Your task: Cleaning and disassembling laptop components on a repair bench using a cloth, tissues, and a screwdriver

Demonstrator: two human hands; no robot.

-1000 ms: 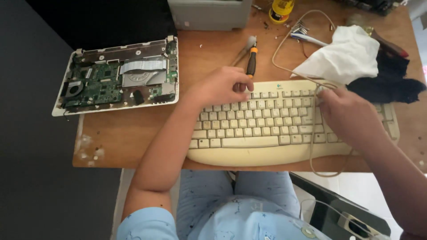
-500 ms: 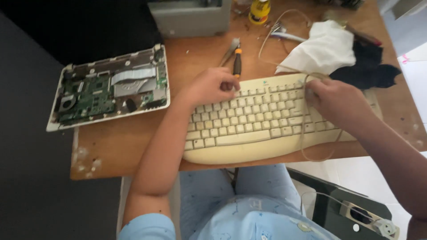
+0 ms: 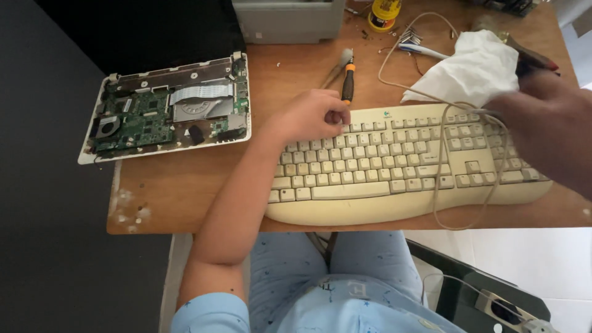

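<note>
A cream keyboard point(image 3: 407, 163) lies along the near edge of the wooden table point(image 3: 185, 185), its rounded palm rest just overhanging that edge above the person's lap. Its thin cable point(image 3: 441, 203) loops over the right half of the keys and hangs past the near edge before curling back up.

The left hand point(image 3: 311, 115) rests on the keyboard's top left corner, fingers curled into a loose fist against the upper row of keys; whether anything small is pinched inside it I cannot tell. The right hand point(image 3: 549, 126) is at the keyboard's right end, closed around the cable where it gathers near the top right keys.

Just beyond the left hand a screwdriver point(image 3: 348, 83) with a black and orange handle lies on the table, beside a pale brush. Toward the left edge sits an opened laptop base point(image 3: 166, 114), circuit board exposed (no cover over it). Toward the far right corner are a crumpled white cloth point(image 3: 475, 68) and a yellow tub point(image 3: 383, 13).

The risk here, as I judge it, is the cable: a pull from the right hand could drag the overhanging keyboard off the near edge, or snag keycaps under the loop.
</note>
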